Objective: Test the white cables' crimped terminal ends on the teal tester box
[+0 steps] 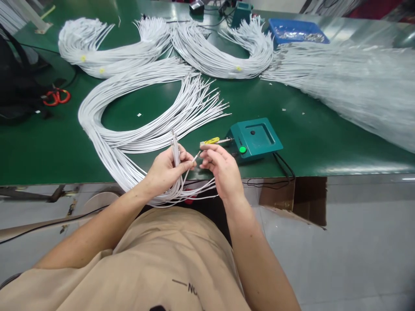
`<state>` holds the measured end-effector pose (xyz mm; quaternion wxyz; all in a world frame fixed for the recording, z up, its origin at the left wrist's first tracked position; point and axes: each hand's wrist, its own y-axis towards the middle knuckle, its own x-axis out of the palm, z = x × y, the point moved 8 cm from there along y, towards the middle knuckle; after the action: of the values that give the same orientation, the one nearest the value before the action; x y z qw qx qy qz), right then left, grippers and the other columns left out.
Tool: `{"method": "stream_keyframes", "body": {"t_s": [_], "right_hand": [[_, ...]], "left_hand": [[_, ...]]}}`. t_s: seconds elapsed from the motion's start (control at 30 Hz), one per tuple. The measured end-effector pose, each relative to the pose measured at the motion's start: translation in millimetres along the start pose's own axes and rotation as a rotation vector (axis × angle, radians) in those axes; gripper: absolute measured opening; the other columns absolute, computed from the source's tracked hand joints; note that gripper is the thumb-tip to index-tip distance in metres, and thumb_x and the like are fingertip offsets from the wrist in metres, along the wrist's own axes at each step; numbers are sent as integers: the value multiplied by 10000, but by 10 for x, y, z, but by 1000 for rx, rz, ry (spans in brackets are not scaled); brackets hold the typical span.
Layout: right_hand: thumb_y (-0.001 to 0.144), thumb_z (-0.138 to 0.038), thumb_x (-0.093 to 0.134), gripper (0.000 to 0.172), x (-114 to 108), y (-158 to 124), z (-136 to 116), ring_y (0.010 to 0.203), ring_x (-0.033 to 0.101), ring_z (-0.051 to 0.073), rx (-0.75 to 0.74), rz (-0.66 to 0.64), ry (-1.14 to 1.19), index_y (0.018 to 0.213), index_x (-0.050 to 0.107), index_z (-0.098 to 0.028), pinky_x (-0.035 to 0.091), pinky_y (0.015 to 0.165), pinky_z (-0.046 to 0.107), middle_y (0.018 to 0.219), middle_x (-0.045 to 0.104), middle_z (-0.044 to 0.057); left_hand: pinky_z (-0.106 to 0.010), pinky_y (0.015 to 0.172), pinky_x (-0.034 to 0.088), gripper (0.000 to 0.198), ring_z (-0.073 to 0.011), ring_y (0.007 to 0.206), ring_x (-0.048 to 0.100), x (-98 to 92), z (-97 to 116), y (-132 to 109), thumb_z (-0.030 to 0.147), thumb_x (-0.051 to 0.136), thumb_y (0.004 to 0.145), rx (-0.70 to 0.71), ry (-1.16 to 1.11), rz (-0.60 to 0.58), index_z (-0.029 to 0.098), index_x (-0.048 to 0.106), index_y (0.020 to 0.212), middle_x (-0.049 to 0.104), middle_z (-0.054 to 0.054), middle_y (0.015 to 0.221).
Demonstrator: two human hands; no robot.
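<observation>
My left hand (168, 169) is closed around several white cables (177, 155), their ends sticking up past the fingers. Between its thumb and forefinger it pinches one cable, whose tip (196, 157) points toward my other hand. My right hand (224, 169) is just to the right, fingers curled together close to that tip; what they hold, if anything, is too small to make out. Right behind it stands a small teal machine (263, 134) with a green button (243, 150) and a metal shaft (225, 141) bearing a yellow tag (212, 141). A curved cable bundle (94, 108) runs off the table edge beneath my left hand.
More white cable bundles (223, 56) lie along the back of the green table (39, 151). A blue tray (296, 29) of small metal parts sits behind a wide cable heap (356, 82). Red-handled scissors (57, 96) lie at left. An open cardboard box (279, 194) is below the table edge.
</observation>
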<state>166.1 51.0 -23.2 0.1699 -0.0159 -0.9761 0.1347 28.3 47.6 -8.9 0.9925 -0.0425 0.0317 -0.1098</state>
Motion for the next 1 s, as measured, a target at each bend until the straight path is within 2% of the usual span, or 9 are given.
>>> {"method": "stream_keyframes", "body": {"t_s": [0.1,0.23,0.3,0.4,0.5,0.57,0.7,0.87,1.0], "right_hand": [[761,-321,616,202,79,-4,-51,699,543,91,-27,-66,-19,892,716,-203,461,682,228,801,634,-10],[715,-275,698,118,107,-13,-49,667,551,91,-38,-81,-45,775,717,-175,458,695,240,738,647,-8],[697,-276,719,137,108,-9,5,677,575,103,1,-108,14,776,721,-164,468,710,257,750,666,6],[671,-278,731,162,100,-1,124,629,570,100,120,-151,81,775,720,-154,467,671,261,709,657,7],[683,-294,716,151,31,16,142,570,520,75,124,-82,36,748,708,-158,440,612,234,665,619,-14],[734,-357,680,196,22,20,85,602,528,81,45,-50,-6,796,708,-174,442,628,233,701,621,-14],[797,-374,641,188,126,-8,-19,700,574,127,-130,-129,-239,821,670,-189,459,699,265,764,645,-1],[923,-252,470,217,167,-48,-235,787,555,161,-539,-148,-754,771,614,-195,430,755,289,801,618,32],[951,-164,336,317,301,-87,-323,844,493,203,-865,-251,-1280,777,601,-176,389,808,332,842,594,83]], "left_hand": [[-285,719,484,289,-137,708,621,13,0,3,237,679,769,-9,-26,-6,196,393,750,661,-6,779],[-282,716,494,272,-133,702,624,21,2,7,241,689,770,2,-72,-7,190,422,787,647,0,769],[-282,725,496,237,-138,716,628,22,9,7,241,683,781,20,-75,-18,181,485,898,641,3,769],[-267,736,485,373,-138,741,622,38,30,1,239,662,806,49,-35,-64,170,523,1146,636,0,784],[-253,723,472,458,-131,740,603,41,48,-4,241,650,823,58,-14,-90,170,515,1255,618,-3,794],[-247,706,465,471,-133,743,594,42,42,-2,250,650,825,41,-31,-100,174,525,1273,607,-7,798],[-208,615,435,439,-111,706,562,60,-25,14,253,674,810,-29,-114,-133,208,578,1236,576,5,785],[-176,537,406,419,-103,675,575,111,-171,53,196,719,757,-233,-412,-169,205,592,1156,586,3,764],[-159,509,392,440,-92,659,578,158,-245,104,154,734,728,-350,-538,-179,170,590,1143,607,-17,775]]}}
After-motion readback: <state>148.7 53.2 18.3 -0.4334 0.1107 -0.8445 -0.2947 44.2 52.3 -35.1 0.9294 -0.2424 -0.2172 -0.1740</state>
